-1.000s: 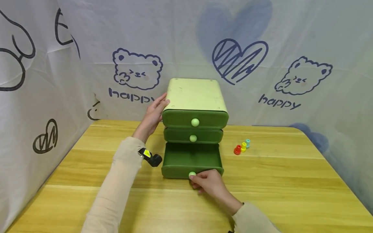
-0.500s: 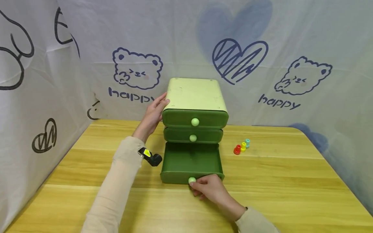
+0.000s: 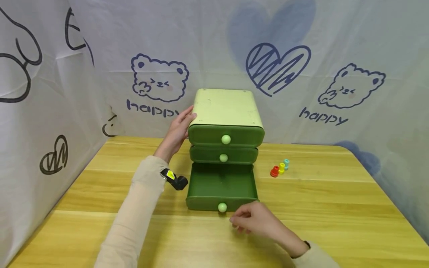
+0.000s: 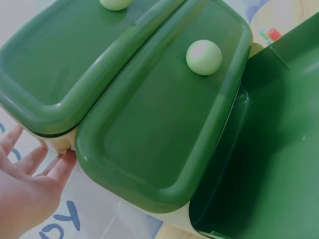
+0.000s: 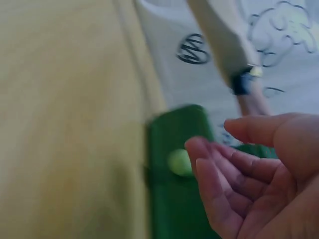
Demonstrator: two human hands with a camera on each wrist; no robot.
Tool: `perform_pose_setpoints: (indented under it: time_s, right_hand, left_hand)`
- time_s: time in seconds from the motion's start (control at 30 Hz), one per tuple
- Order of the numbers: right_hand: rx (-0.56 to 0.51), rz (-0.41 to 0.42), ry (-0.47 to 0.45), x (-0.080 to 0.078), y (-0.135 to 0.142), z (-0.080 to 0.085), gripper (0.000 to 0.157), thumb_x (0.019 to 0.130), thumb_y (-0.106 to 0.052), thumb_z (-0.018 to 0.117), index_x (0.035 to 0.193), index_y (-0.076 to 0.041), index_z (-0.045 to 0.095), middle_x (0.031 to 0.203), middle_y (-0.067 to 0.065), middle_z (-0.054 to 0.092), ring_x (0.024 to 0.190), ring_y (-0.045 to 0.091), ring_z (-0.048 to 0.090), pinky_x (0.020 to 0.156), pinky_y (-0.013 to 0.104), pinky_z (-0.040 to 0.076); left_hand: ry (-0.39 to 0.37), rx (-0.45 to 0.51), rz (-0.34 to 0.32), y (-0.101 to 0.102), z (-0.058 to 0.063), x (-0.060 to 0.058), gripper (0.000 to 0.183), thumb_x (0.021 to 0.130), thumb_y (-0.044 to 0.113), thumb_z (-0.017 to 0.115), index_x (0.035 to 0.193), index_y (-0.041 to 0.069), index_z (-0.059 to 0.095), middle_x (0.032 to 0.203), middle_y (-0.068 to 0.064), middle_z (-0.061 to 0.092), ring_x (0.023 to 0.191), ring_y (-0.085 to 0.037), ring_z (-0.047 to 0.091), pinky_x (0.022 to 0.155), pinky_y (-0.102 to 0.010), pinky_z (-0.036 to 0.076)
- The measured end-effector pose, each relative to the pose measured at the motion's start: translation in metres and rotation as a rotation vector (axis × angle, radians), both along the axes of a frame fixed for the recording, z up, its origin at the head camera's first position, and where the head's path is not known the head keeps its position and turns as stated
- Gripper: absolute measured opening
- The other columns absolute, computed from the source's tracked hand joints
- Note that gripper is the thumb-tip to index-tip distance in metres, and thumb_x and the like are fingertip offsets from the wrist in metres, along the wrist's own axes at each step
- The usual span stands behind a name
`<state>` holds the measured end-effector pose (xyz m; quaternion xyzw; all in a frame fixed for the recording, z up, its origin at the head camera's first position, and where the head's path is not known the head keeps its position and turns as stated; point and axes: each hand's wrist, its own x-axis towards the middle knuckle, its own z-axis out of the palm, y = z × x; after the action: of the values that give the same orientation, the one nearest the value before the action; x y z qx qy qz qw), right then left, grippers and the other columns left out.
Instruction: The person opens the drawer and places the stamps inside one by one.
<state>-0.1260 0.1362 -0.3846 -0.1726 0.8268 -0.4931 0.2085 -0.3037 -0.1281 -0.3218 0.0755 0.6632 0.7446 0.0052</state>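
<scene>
A small green drawer cabinet [image 3: 228, 106] with a pale top stands on the table, its bottom drawer [image 3: 221, 186] pulled out and bare inside. My left hand [image 3: 177, 132] rests against the cabinet's upper left side; in the left wrist view its fingers [image 4: 62, 169] touch the side wall behind the drawer fronts. Just right of the bottom drawer's round knob [image 3: 222, 207], my right hand [image 3: 258, 219] hovers apart from it, fingers loosely bent and holding nothing. The right wrist view shows a gap between thumb and fingers, with the knob [image 5: 180, 162] beyond them.
Right of the cabinet, a red peg-like piece [image 3: 274, 171], a yellow one [image 3: 282, 168] and a light blue one [image 3: 286, 164] stand close together on the wooden table [image 3: 335, 208]. A printed white cloth [image 3: 214, 44] hangs behind and at the sides.
The bottom drawer has come further out toward me. My right hand has let go of its knob and moved to the right. My left hand stays on the cabinet's side.
</scene>
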Motion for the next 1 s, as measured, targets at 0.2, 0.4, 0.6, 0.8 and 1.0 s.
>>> perform_pose_setpoints:
  time_s: [0.2, 0.4, 0.6, 0.8, 1.0]
  right_hand:
    - [0.013, -0.114, 0.056, -0.018, 0.032, 0.023, 0.027, 0.094, -0.022, 0.064, 0.095, 0.004, 0.070, 0.079, 0.009, 0.068, 0.072, 0.027, 0.065, 0.063, 0.042, 0.057]
    - [0.032, -0.319, 0.154, -0.051, 0.070, 0.022, 0.030, 0.098, -0.018, 0.058, 0.107, 0.009, 0.065, 0.089, 0.016, 0.067, 0.077, 0.022, 0.064, 0.066, 0.034, 0.057]
    - [0.113, -0.457, 0.290, -0.081, 0.098, 0.009, 0.034, 0.101, -0.015, 0.052, 0.123, 0.010, 0.058, 0.112, 0.027, 0.062, 0.096, 0.035, 0.061, 0.072, 0.036, 0.058]
    - [0.275, -0.469, 0.505, -0.106, 0.110, -0.007, 0.026, 0.096, -0.005, 0.056, 0.114, 0.012, 0.062, 0.103, 0.027, 0.066, 0.088, 0.038, 0.064, 0.071, 0.042, 0.055]
    - [0.252, -0.449, 0.504, -0.121, 0.113, -0.021, 0.027, 0.091, 0.000, 0.063, 0.113, 0.016, 0.061, 0.104, 0.029, 0.065, 0.095, 0.041, 0.063, 0.080, 0.048, 0.054]
  left_hand:
    - [-0.005, 0.006, 0.003, 0.000, 0.001, 0.001, 0.058, 0.099, 0.031, 0.052, 0.152, 0.020, 0.032, 0.156, -0.003, 0.030, 0.132, -0.020, 0.041, 0.105, -0.036, 0.040]
    - [-0.009, 0.007, -0.005, 0.001, 0.000, 0.000, 0.058, 0.099, 0.030, 0.052, 0.153, 0.020, 0.031, 0.156, -0.003, 0.029, 0.133, -0.021, 0.039, 0.106, -0.035, 0.039]
    - [-0.009, 0.007, -0.008, 0.001, 0.002, 0.001, 0.059, 0.099, 0.030, 0.052, 0.153, 0.019, 0.031, 0.156, -0.003, 0.029, 0.133, -0.021, 0.040, 0.105, -0.036, 0.040]
    - [-0.014, 0.007, -0.007, 0.001, 0.003, 0.002, 0.059, 0.099, 0.029, 0.053, 0.153, 0.019, 0.031, 0.156, -0.004, 0.029, 0.132, -0.023, 0.041, 0.104, -0.036, 0.041]
    - [-0.007, 0.002, -0.004, 0.001, 0.003, 0.002, 0.059, 0.099, 0.028, 0.052, 0.153, 0.019, 0.030, 0.156, -0.004, 0.028, 0.133, -0.023, 0.040, 0.105, -0.037, 0.040]
